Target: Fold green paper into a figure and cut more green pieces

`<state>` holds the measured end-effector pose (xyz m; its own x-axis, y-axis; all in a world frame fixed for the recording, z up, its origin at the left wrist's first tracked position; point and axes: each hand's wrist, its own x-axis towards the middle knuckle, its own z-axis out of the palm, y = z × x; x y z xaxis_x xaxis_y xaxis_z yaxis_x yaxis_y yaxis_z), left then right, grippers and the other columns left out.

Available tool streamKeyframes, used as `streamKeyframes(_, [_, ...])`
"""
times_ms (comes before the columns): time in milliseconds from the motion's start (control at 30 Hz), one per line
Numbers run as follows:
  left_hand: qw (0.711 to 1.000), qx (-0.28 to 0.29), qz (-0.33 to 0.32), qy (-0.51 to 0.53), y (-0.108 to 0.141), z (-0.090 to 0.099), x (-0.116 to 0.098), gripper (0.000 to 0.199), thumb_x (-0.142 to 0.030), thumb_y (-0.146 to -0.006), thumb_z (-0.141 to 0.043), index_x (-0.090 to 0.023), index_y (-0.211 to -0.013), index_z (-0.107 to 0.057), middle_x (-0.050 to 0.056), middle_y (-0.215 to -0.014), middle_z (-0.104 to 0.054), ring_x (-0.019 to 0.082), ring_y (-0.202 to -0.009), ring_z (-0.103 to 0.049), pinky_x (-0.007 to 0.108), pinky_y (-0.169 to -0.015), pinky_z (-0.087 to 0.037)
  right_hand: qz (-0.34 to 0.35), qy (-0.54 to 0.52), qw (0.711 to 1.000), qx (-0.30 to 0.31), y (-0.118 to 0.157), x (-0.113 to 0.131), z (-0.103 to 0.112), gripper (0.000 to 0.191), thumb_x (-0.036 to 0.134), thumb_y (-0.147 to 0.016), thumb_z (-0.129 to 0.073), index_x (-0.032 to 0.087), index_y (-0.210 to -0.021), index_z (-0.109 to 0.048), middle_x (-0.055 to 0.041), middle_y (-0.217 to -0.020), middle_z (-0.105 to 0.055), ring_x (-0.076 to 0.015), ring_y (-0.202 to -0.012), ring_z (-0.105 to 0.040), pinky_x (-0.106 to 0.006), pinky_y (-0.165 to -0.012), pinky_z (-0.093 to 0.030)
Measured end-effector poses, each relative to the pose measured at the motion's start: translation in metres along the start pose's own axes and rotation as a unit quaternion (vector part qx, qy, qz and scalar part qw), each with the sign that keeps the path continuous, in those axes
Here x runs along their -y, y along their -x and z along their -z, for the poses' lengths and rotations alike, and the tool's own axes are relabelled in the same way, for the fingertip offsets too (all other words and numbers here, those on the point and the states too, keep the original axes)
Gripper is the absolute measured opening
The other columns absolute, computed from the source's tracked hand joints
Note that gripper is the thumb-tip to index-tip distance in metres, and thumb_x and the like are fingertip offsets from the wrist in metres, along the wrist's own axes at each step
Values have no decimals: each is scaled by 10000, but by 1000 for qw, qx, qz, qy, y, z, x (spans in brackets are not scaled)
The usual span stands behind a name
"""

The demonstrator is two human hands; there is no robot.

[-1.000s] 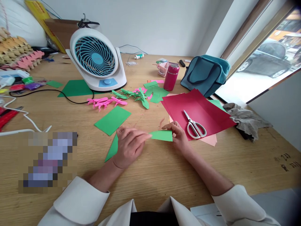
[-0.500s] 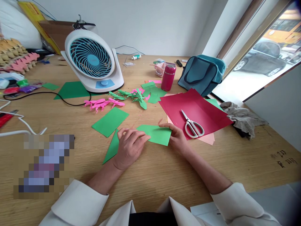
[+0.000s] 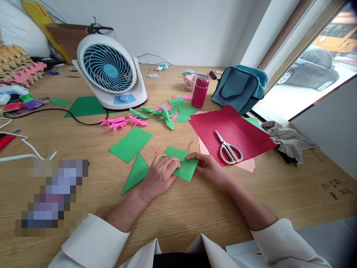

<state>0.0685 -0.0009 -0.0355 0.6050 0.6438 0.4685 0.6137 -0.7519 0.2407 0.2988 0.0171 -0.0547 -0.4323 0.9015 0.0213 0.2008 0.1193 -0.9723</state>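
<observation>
A green sheet of paper (image 3: 186, 171) lies between my two hands at the middle of the table. My left hand (image 3: 163, 173) is closed over its left side, fingertips on the sheet. At its right edge my right hand (image 3: 208, 167) pinches the paper between thumb and fingers. Just left of my left hand lies a green paper triangle (image 3: 136, 173). Beyond that rests a green paper rectangle (image 3: 131, 144). White-handled scissors (image 3: 230, 149) lie on red paper sheets (image 3: 245, 130), to the right of my right hand.
A white fan (image 3: 111, 70) stands at the back left. Pink (image 3: 122, 123) and green cut-paper shapes (image 3: 156, 113) lie behind the rectangle. A red flask (image 3: 200, 91) and a blue bag (image 3: 240, 89) stand at the back right. A black cable (image 3: 55, 110) crosses the left side.
The green sheet has turned and come slightly nearer me. My left hand has shifted right, uncovering more of the triangle. My right hand has moved slightly left with the sheet's edge.
</observation>
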Motion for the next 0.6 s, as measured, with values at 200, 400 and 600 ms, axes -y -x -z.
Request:
streamKeyframes(200, [999,24,32,34,3,-8,1,114,-142,-858,-588,-190,-957,-560,60,-917,-697,238,-864,-633,379,-799,-479,-27,7,999,16,1,1,8,331,376,-812,-711,183,-1077,-666,-30,-876,-691,-167,-755,-638,-271,-676,-525])
streamKeyframes(400, [999,31,7,-10,3,-8,1,81,-158,-912,-534,-172,-883,-608,60,-849,-691,224,-834,-628,402,-863,-484,-104,-31,990,87,5,13,22,438,465,-795,-742,156,-1099,-682,-31,-804,-715,-141,-684,-652,-253,-637,-535])
streamKeyframes(600, [999,33,-27,-27,3,-8,-4,112,-224,-943,-561,-171,-961,-657,61,-967,-716,215,-915,-654,404,-916,-461,-169,-3,981,95,7,21,28,446,541,-803,-702,147,-1010,-735,-60,-784,-739,-127,-604,-636,-256,-585,-551])
